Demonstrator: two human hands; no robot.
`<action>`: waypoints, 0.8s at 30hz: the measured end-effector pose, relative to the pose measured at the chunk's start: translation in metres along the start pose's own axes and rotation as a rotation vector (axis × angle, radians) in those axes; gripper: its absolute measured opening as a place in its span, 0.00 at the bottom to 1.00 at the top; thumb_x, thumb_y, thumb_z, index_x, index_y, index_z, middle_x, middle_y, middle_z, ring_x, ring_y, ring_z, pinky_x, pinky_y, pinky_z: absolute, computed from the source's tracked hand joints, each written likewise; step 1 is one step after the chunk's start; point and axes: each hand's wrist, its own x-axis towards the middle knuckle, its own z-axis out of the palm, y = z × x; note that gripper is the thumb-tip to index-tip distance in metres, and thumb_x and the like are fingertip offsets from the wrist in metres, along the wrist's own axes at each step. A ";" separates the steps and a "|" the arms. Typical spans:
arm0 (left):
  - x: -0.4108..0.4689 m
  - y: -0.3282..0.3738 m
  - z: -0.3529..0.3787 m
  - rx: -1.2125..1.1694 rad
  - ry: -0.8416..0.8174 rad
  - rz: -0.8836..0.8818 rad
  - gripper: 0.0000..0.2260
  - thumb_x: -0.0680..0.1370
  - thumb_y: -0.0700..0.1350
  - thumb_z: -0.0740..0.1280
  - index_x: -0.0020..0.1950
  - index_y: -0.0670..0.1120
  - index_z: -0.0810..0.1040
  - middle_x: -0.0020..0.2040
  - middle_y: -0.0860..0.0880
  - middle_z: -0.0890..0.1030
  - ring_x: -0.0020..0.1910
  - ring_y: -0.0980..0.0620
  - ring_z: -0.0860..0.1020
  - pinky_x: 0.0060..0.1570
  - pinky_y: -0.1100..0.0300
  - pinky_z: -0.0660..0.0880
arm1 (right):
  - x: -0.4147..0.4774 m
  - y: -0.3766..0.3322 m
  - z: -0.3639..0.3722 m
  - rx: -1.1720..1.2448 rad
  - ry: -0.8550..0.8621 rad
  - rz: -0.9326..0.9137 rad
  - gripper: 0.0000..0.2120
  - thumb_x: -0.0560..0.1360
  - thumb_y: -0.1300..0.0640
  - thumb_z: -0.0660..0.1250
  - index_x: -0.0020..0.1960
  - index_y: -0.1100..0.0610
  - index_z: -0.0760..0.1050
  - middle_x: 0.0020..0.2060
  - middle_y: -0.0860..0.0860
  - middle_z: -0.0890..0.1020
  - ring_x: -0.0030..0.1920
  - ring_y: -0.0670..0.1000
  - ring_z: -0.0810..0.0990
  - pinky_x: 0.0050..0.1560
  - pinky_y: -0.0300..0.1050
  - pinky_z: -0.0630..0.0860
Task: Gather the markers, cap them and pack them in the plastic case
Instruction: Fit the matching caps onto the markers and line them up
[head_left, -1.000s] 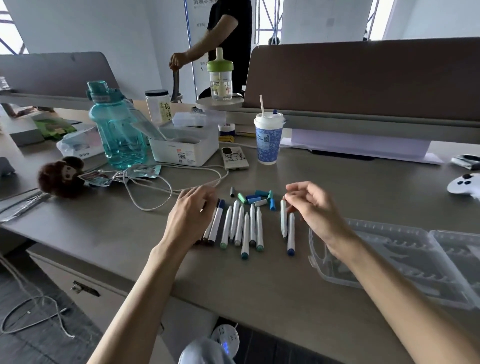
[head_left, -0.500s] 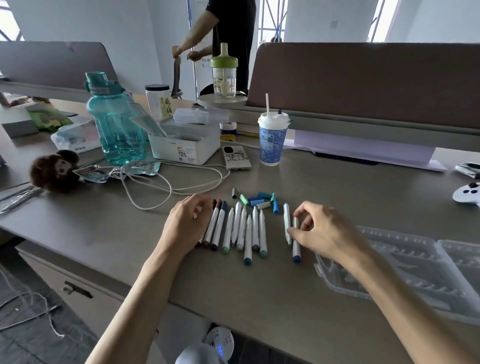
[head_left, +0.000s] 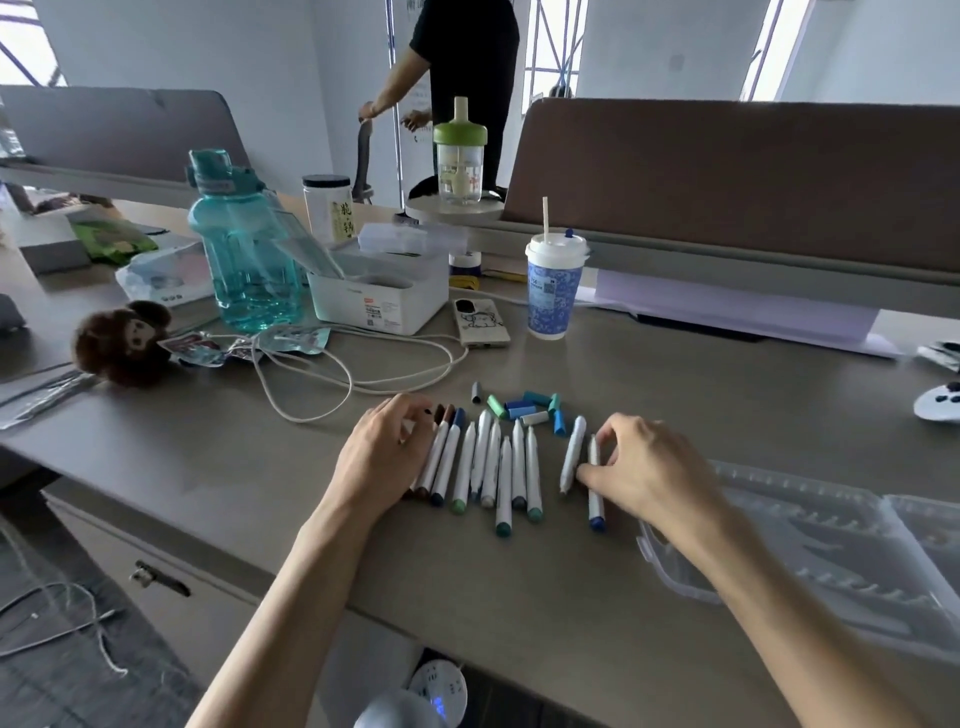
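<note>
Several white-bodied markers (head_left: 511, 462) lie side by side on the grey desk (head_left: 260, 467), coloured ends toward me. Loose blue, green and white caps (head_left: 527, 406) sit in a small pile just behind them. My left hand (head_left: 382, 457) lies over the leftmost markers, its bent fingers and thumb closed round a dark-tipped marker (head_left: 429, 413). My right hand (head_left: 641, 467) pinches a blue-ended marker (head_left: 596, 506) set apart at the right, beside a tilted white marker (head_left: 573, 454). The clear plastic case (head_left: 841, 551) lies open to the right of that hand.
A white cable (head_left: 337, 374) loops behind my left hand. Farther back stand a teal bottle (head_left: 244, 260), a white box (head_left: 379, 296), a phone (head_left: 480, 322) and a blue cup (head_left: 553, 291). A plush toy (head_left: 122, 340) sits left, a white controller (head_left: 940, 408) right. A person stands beyond the divider.
My right hand has come down from above the desk onto the two markers at the right and closed on one. My left hand's fingers have curled on the leftmost markers.
</note>
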 end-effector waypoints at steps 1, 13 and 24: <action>0.000 0.000 0.000 0.004 -0.004 -0.001 0.10 0.79 0.46 0.64 0.58 0.52 0.79 0.46 0.56 0.77 0.50 0.51 0.75 0.53 0.56 0.72 | 0.000 0.000 -0.002 0.023 -0.008 0.015 0.19 0.69 0.44 0.72 0.56 0.52 0.76 0.43 0.49 0.83 0.43 0.51 0.80 0.43 0.44 0.77; -0.001 -0.001 0.002 -0.021 0.006 -0.018 0.09 0.79 0.45 0.64 0.56 0.52 0.80 0.48 0.54 0.79 0.49 0.51 0.76 0.53 0.57 0.73 | -0.001 0.005 -0.012 0.806 0.038 0.021 0.14 0.72 0.59 0.72 0.50 0.51 0.68 0.26 0.47 0.78 0.24 0.44 0.67 0.29 0.43 0.65; 0.018 0.027 0.011 0.218 0.071 0.353 0.06 0.78 0.43 0.63 0.53 0.48 0.79 0.50 0.52 0.81 0.50 0.48 0.76 0.43 0.55 0.75 | -0.003 0.003 -0.028 1.312 0.199 0.048 0.09 0.73 0.65 0.72 0.53 0.64 0.80 0.39 0.55 0.84 0.31 0.40 0.79 0.33 0.29 0.74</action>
